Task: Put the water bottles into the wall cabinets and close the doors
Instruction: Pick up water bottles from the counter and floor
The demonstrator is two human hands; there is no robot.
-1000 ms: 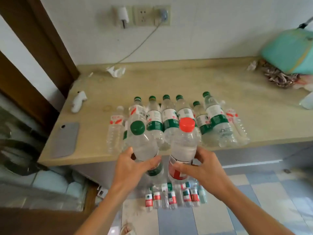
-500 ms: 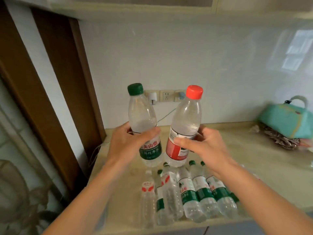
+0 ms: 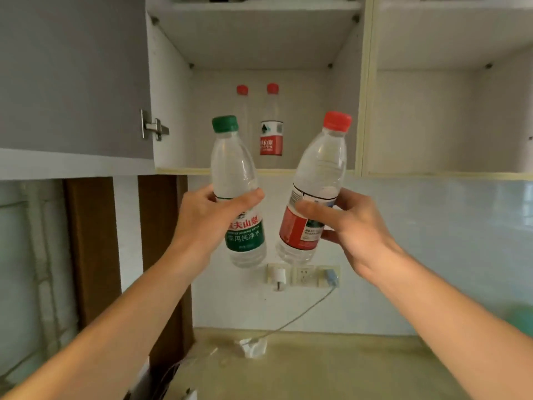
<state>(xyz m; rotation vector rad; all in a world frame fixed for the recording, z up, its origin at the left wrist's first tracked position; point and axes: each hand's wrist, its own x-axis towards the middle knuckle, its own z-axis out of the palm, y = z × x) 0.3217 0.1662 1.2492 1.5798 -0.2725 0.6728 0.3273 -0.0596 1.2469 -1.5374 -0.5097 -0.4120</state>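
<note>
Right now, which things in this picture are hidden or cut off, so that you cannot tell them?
- Head view, cabinet: the upper shelf is cut off by the top edge.
- Left red-capped bottle inside: the green-capped bottle in the left hand hides its body.
- Red-labelled bottle: the right hand covers part of the label.
- Counter: the bottles left there lie below the bottom edge.

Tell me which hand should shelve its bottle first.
Left, probably. The left hand holds the green-capped bottle nearly upright, just below the open shelf, beside the two bottles inside. The right hand's red-capped bottle is tilted.
</note>
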